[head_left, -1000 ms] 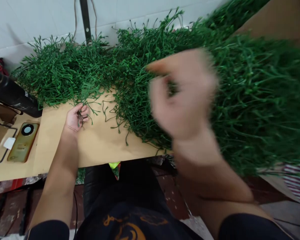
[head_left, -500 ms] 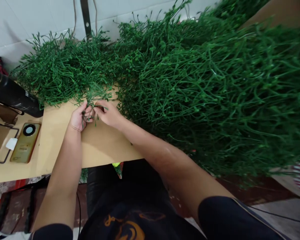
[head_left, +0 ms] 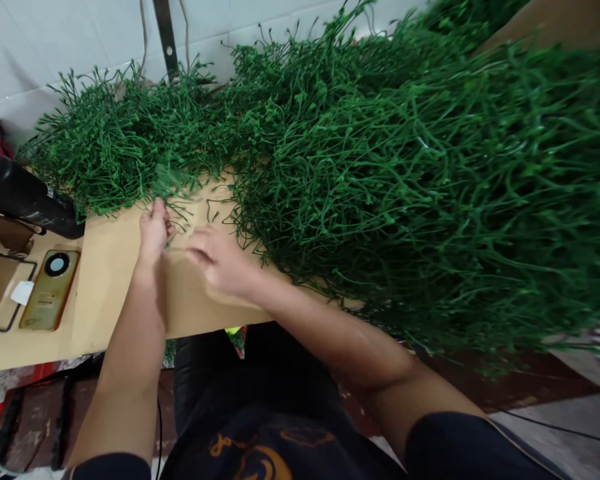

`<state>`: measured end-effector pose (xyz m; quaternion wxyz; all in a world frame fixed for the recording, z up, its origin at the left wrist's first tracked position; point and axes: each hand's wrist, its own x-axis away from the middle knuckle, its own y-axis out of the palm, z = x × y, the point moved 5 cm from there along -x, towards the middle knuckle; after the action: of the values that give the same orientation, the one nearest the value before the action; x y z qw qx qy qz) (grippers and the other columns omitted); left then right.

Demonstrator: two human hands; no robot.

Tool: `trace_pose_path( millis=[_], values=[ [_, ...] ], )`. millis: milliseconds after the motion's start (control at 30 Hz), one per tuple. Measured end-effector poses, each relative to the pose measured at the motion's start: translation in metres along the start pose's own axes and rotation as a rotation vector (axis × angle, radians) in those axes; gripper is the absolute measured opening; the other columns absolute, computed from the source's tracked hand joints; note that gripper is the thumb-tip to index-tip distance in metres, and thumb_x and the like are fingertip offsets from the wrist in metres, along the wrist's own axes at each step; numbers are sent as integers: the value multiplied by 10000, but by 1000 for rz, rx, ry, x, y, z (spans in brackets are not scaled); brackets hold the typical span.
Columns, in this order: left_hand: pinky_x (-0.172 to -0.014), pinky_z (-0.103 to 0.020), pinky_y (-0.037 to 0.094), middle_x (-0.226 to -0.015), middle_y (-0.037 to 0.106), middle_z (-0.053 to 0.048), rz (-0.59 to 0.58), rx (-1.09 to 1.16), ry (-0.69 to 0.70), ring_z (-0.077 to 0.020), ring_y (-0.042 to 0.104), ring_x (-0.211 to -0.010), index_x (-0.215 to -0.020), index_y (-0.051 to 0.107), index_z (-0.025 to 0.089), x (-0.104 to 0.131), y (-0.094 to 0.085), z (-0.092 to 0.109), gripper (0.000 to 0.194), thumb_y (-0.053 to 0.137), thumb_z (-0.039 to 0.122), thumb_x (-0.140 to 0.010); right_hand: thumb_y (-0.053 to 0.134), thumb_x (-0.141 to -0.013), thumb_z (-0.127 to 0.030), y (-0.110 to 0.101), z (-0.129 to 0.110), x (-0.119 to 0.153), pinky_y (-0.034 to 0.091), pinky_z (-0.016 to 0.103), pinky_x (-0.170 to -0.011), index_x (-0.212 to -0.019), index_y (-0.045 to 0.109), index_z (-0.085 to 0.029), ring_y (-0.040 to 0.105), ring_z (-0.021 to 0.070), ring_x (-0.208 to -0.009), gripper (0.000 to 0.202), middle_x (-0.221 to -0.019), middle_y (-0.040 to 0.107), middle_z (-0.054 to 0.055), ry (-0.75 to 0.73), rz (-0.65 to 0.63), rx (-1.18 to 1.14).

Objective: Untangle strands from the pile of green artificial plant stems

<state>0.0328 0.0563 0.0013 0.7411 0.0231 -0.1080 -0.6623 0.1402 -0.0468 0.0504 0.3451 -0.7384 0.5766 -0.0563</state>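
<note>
Table (head_left: pixel 120 267): tan, phone (head_left: pixel 47 300) at left
Left hand (head_left: pixel 153 231): closed around sprigs (head_left: pixel 169 180), over table
Right hand (head_left: pixel 223 260): nearby, curled, blurred; cannot tell what it grips
Greens (head_left: pixel 430 173): heaped behind and right

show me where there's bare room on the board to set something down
Bare board shows between the phone and left forearm, and between that arm and the right forearm, below the right hand. Crowded: the back and right, under green stems; the far left, by the black bottle and phone.
</note>
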Motion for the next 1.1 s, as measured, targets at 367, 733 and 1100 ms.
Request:
trace_pose_path(
  millis=[367,733,1100],
  values=[
    [-369,-125,229,-500,304,80,-270,-32,2,-23,250,-406,-590,342,176,15,1,7,415,671,363,-761,446,-853,-164,-41,25,-23,394,316,-876,-786,549,-146,493,179,-974,123,-953,559,92,181,232,101],
    [-357,-131,240,-477,387,54,-262,-186,24,-27,304,-391,-567,489,157,8,3,1,300,647,271,-794,333,-925,-202,-8,46,-38,381,279,-734,-985,531,-145,528,156,-790,214,-878,586,57,391,127,199],
    [-412,-126,277,-485,437,60,-137,-236,128,-39,347,-431,-561,486,160,-3,4,-5,260,587,138,-800,324,-936,-274,-3,45,-31,418,331,-716,-1096,518,-147,590,218,-753,282,-860,655,100,436,9,339]
  ],
)
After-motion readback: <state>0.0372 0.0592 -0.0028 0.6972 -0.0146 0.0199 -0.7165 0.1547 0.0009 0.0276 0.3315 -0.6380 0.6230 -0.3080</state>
